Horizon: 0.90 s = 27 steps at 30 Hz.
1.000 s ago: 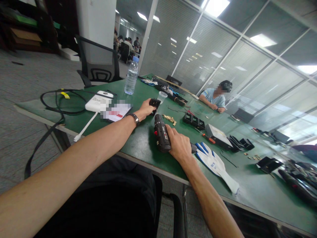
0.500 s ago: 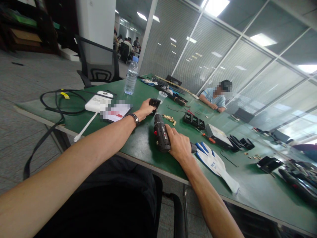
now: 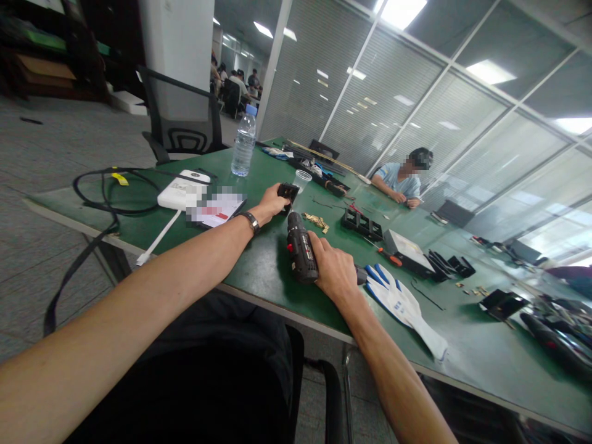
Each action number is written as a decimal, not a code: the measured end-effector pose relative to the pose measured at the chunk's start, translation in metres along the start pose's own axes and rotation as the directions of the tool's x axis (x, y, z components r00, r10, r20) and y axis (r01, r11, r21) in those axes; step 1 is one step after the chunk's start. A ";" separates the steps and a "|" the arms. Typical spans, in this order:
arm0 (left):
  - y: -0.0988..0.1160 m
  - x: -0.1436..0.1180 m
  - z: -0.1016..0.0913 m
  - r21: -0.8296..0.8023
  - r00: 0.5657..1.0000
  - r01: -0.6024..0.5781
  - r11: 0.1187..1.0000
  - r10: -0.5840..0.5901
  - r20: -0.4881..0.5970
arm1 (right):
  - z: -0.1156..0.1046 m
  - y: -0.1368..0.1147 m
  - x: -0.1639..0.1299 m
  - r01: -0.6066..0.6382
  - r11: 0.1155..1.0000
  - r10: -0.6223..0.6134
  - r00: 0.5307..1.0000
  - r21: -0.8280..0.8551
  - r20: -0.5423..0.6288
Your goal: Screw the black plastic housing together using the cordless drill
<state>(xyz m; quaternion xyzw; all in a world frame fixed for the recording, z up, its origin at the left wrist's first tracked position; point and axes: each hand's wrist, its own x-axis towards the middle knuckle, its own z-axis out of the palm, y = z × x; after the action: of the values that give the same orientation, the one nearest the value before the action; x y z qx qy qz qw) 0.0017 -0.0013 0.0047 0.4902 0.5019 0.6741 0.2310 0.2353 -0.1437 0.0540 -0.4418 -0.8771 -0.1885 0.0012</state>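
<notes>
My left hand (image 3: 272, 203) is closed on a small black bracket-like part (image 3: 288, 192), holding it above the green table (image 3: 252, 259). In my right hand (image 3: 335, 262) is a black cordless drill (image 3: 300, 250), its fingers wrapped round the handle. The drill's bit points away from me and meets the near side of the black part; whether it sits in a screw I cannot make out. Just right of the drill's tip lies a pile of small brass-coloured pieces (image 3: 317, 222). A clear plastic cup (image 3: 303, 179) stands behind the black part.
A water bottle (image 3: 243, 142), a white device (image 3: 180, 191) with a cable and a phone-like screen (image 3: 219, 208) are at the left. To the right lie a white-and-blue glove (image 3: 398, 299), a black frame (image 3: 361, 225), a screwdriver (image 3: 391, 258) and a box (image 3: 407, 250). Another person (image 3: 402, 176) sits across the table.
Almost nothing differs. Both hands keep their hold on the black part and the drill, and the view has shifted very slightly.
</notes>
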 end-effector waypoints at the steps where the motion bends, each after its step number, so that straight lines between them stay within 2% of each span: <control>1: 0.000 0.000 0.000 0.003 1.000 -0.002 1.000 0.002 0.000 | 0.001 0.000 0.000 0.000 1.000 0.000 1.000 -0.003 -0.004; 17: 0.008 -0.004 0.000 -0.020 1.000 0.022 1.000 -0.023 -0.007 | 0.003 0.002 0.000 0.035 0.999 -0.034 0.998 0.009 -0.052; 27: 0.006 -0.003 0.000 -0.017 1.000 0.017 1.000 -0.017 -0.005 | 0.001 0.000 0.000 0.018 1.000 -0.018 1.000 -0.003 -0.016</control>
<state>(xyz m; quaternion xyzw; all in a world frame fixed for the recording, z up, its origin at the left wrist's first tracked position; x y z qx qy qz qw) 0.0038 -0.0063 0.0089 0.4821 0.5008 0.6778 0.2396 0.2357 -0.1432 0.0530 -0.4326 -0.8806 -0.1933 0.0058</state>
